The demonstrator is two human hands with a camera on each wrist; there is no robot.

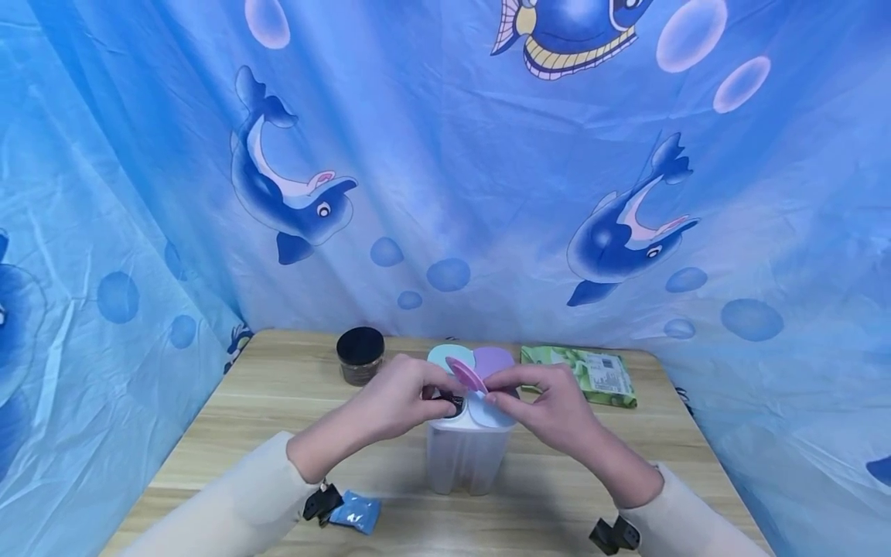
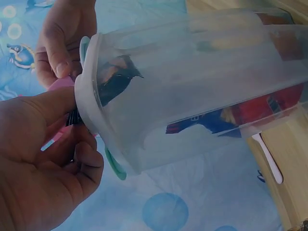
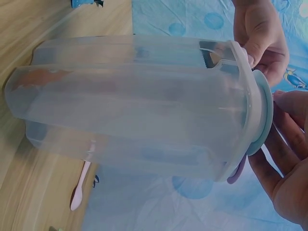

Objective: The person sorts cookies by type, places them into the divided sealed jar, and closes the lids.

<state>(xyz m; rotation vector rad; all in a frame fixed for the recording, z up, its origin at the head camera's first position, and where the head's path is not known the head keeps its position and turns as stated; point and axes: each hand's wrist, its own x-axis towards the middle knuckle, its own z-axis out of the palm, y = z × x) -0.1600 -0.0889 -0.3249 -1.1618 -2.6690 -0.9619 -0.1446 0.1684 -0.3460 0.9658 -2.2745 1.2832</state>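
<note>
A clear plastic storage container point(image 1: 466, 456) with a white rim and coloured flap lids stands upright at the middle of the table. Its pink lid point(image 1: 465, 373) is tilted up, and my right hand point(image 1: 550, 394) pinches that lid's edge between thumb and index finger. My left hand point(image 1: 411, 394) pinches a small dark packet point(image 2: 115, 79) at the uncovered opening; part of it shows inside, through the wall. The green lid point(image 1: 448, 356), purple lid point(image 1: 493, 358) and pale blue lid point(image 1: 487, 410) lie flat. Lower inside the container is a red and blue packet point(image 2: 269, 106).
A black-lidded jar point(image 1: 360, 356) stands at the back left of the wooden table point(image 1: 278, 387). A green package point(image 1: 585, 375) lies at the back right. Near the left wrist is a small blue packet point(image 1: 356, 512). A pink spoon point(image 3: 79, 187) lies beyond the container.
</note>
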